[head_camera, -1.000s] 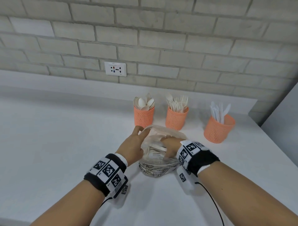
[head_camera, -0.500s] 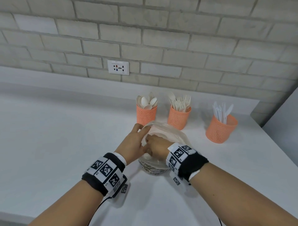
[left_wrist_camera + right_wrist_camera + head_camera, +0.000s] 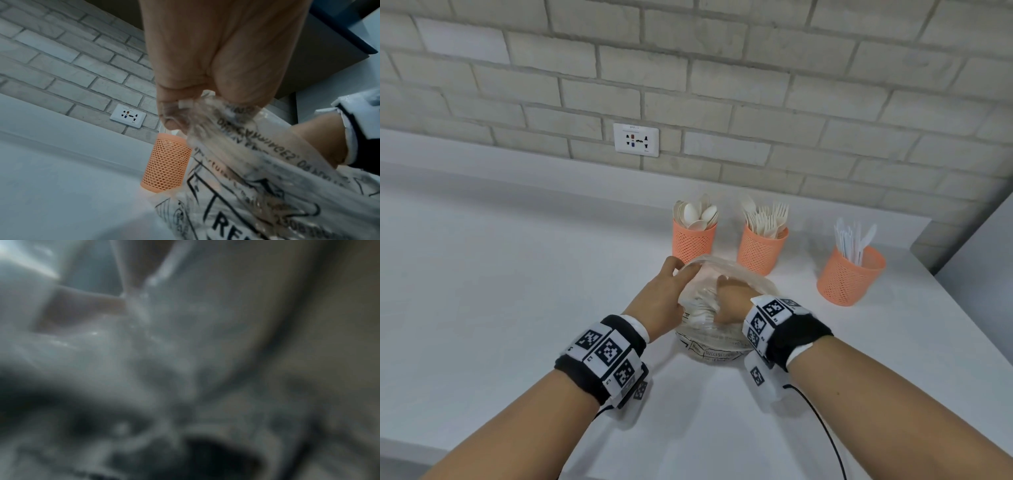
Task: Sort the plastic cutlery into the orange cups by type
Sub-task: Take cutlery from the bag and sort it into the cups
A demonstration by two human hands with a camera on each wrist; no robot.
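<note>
A clear plastic bag with black print sits on the white table; white cutlery shows inside it. My left hand pinches the bag's rim at its left side, and the left wrist view shows that pinch on the bag close up. My right hand reaches down into the bag's mouth, its fingers hidden. The right wrist view is only blur. Behind the bag stand three orange mesh cups: one with spoons, one with forks, one with knives farther right.
A brick wall with a white socket rises behind a low ledge. The white table stretches wide to the left. A grey panel closes off the right side past the knife cup.
My right hand has shifted about inside the bag, first toward the left hand, then a little back. The left hand keeps its hold on the rim.
</note>
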